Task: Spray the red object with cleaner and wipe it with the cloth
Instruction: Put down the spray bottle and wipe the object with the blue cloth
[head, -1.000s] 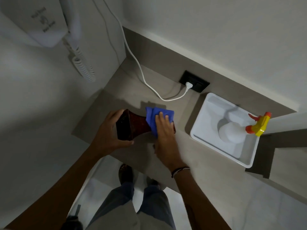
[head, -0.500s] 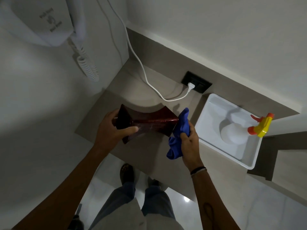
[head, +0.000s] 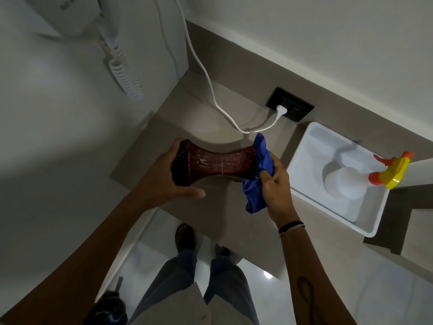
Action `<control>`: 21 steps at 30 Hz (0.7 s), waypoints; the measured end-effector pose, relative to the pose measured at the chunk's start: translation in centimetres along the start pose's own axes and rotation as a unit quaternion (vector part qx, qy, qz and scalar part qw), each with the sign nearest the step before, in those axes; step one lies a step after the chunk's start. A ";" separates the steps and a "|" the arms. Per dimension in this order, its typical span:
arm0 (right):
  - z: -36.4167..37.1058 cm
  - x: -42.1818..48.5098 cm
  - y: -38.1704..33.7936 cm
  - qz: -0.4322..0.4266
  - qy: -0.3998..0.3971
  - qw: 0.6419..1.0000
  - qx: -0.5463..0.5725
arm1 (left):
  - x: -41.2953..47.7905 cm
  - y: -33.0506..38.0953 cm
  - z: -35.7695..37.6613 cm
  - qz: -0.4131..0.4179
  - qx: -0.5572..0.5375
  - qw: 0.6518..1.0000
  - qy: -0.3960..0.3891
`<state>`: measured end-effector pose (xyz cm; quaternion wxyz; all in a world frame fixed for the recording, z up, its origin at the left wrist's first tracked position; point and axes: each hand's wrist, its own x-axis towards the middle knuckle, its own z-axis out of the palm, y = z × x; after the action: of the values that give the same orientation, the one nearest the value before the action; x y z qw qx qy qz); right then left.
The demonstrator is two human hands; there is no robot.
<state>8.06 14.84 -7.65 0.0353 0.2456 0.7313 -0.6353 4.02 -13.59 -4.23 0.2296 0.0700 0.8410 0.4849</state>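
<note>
Seen from the head camera, a person's left hand (head: 168, 177) grips the nine o'clock end of a red object (head: 215, 164) held sideways above the counter (head: 210, 113), while the right hand (head: 276, 188) presses a bunched blue cloth (head: 256, 184) against its three o'clock end, a spray bottle (head: 346, 181) lying in the white tray (head: 302, 193) further toward three o'clock.

A dark red, speckled, hourglass-shaped object (head: 215, 164) lay sideways at frame centre. A crumpled blue cloth (head: 256, 179) pressed against its right end. The white spray bottle (head: 344, 181) stood in a tray at right.
</note>
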 end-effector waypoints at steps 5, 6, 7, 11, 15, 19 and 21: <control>2.8 -3.2 0.3 -0.132 0.040 0.980 -0.146 | -0.2 -0.5 0.6 0.062 0.073 0.993 0.074; 3.8 -4.2 0.2 -0.172 0.032 0.971 -0.162 | -0.2 -0.4 0.8 0.058 0.078 0.992 0.086; 4.9 -5.1 0.1 -0.214 0.007 0.961 -0.176 | -0.2 -0.2 1.0 0.047 0.084 0.991 0.094; 9.2 -8.2 1.1 -0.349 -0.107 0.878 -0.309 | 0.0 -0.1 1.5 0.025 0.112 0.990 0.081; 5.5 -5.9 2.5 -0.266 -0.051 0.885 -0.378 | -0.4 0.1 1.2 0.026 0.148 0.984 0.098; 6.2 -5.5 1.5 -0.210 -0.040 0.917 -0.336 | -0.9 1.1 1.5 0.000 0.120 0.988 0.098; 9.3 -7.5 1.3 -0.320 -0.096 0.892 -0.305 | -0.9 1.2 1.3 0.003 0.097 0.991 0.093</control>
<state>12.77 3.76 -7.91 -0.0263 -0.0866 0.9212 -0.3784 5.33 -12.25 -3.47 0.1410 0.0490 0.9015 0.4062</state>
